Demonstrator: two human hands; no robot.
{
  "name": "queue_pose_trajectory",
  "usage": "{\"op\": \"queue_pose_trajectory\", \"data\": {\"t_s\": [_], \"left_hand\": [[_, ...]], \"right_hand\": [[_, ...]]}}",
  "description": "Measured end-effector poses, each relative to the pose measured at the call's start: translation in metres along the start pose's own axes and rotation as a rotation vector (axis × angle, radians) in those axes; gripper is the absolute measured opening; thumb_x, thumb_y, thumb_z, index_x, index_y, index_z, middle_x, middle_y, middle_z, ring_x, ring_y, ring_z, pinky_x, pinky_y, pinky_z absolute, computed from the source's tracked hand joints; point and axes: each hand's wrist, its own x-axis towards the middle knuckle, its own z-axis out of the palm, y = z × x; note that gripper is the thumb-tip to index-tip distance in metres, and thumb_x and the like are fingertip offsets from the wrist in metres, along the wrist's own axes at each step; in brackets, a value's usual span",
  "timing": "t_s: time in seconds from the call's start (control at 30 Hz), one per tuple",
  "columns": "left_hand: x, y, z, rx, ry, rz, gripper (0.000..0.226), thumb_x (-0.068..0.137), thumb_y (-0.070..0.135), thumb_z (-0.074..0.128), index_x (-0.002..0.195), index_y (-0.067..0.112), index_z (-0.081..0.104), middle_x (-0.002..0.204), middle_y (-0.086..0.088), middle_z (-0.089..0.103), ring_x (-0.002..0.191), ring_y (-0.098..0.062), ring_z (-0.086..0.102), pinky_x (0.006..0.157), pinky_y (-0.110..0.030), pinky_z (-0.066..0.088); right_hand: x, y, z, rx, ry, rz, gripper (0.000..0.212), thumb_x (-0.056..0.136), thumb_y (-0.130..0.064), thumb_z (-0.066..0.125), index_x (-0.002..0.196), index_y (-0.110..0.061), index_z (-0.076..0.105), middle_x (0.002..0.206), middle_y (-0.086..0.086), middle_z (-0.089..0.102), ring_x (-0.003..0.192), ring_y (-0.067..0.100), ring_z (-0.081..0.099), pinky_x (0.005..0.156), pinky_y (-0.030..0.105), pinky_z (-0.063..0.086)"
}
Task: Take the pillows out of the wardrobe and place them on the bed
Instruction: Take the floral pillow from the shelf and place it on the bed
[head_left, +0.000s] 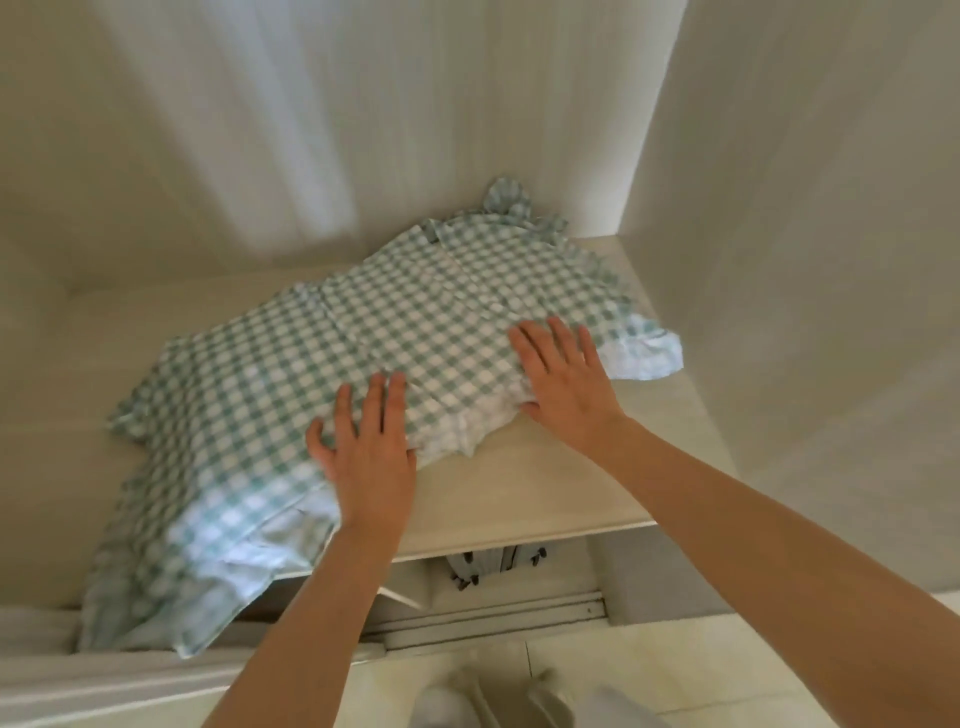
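Observation:
A flat pillow in a green-and-white checked cover (291, 364) lies on the wardrobe shelf (545, 478), its near left corner hanging over the shelf's front edge. My left hand (366, 441) rests palm down on the pillow's near edge, fingers spread. My right hand (563, 374) lies flat on the pillow's right part, fingers apart, thumb at the frilled edge. Neither hand has closed around the fabric. Whether a second pillow lies underneath cannot be told.
The wardrobe's pale back wall (260, 156) and right side panel (779, 260) enclose the shelf. Below the shelf hang dark hangers (493, 566) above a sliding-door track (493, 618). Pale tiled floor (675, 675) and my slippers (519, 696) show at the bottom.

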Motion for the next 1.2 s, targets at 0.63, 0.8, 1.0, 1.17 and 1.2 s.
{"op": "queue_pose_trajectory", "data": {"t_s": [0.63, 0.8, 1.0, 1.17, 1.2], "left_hand": [[0.001, 0.008, -0.042, -0.161, 0.343, 0.087, 0.039, 0.060, -0.012, 0.080, 0.094, 0.007, 0.080, 0.069, -0.005, 0.070, 0.073, -0.034, 0.061, 0.086, -0.052, 0.051], [0.014, 0.009, -0.088, -0.216, 0.411, 0.198, 0.040, 0.055, -0.014, 0.080, 0.090, 0.005, 0.079, 0.071, -0.005, 0.072, 0.070, -0.032, 0.062, 0.073, -0.041, 0.052], [0.028, 0.000, -0.144, -0.251, 0.338, 0.334, 0.031, 0.061, -0.010, 0.080, 0.088, 0.004, 0.080, 0.075, -0.006, 0.074, 0.071, -0.030, 0.063, 0.063, -0.036, 0.052], [0.038, -0.013, -0.202, -0.289, 0.229, 0.437, 0.012, 0.076, -0.002, 0.076, 0.081, 0.007, 0.079, 0.070, -0.006, 0.070, 0.071, -0.028, 0.059, 0.054, -0.039, 0.050], [0.042, -0.016, -0.214, -0.272, 0.191, 0.459, 0.010, 0.077, -0.002, 0.075, 0.078, 0.007, 0.077, 0.068, -0.006, 0.068, 0.069, -0.028, 0.057, 0.054, -0.038, 0.048]], "right_hand": [[-0.022, -0.019, -0.019, 0.105, 0.115, -0.150, 0.090, 0.085, -0.041, 0.064, 0.152, -0.018, 0.009, 0.160, 0.016, 0.011, 0.146, 0.039, 0.000, 0.116, 0.058, -0.003], [-0.017, -0.022, -0.061, -0.009, 0.250, -0.171, 0.113, 0.070, -0.057, 0.072, 0.152, -0.019, 0.004, 0.160, 0.013, 0.016, 0.146, 0.041, 0.005, 0.110, 0.069, 0.000], [-0.017, -0.014, -0.108, -0.047, 0.324, -0.285, 0.101, 0.067, -0.067, 0.067, 0.147, -0.019, 0.031, 0.141, 0.014, 0.047, 0.135, 0.030, 0.039, 0.107, 0.071, 0.011], [-0.028, -0.014, -0.147, -0.009, 0.403, -0.330, 0.085, 0.077, -0.073, 0.049, 0.142, -0.018, 0.040, 0.128, 0.010, 0.056, 0.118, 0.028, 0.052, 0.109, 0.061, 0.023], [-0.031, -0.015, -0.157, 0.011, 0.416, -0.341, 0.082, 0.080, -0.073, 0.045, 0.141, -0.019, 0.041, 0.125, 0.008, 0.058, 0.114, 0.027, 0.053, 0.106, 0.055, 0.029]]}}
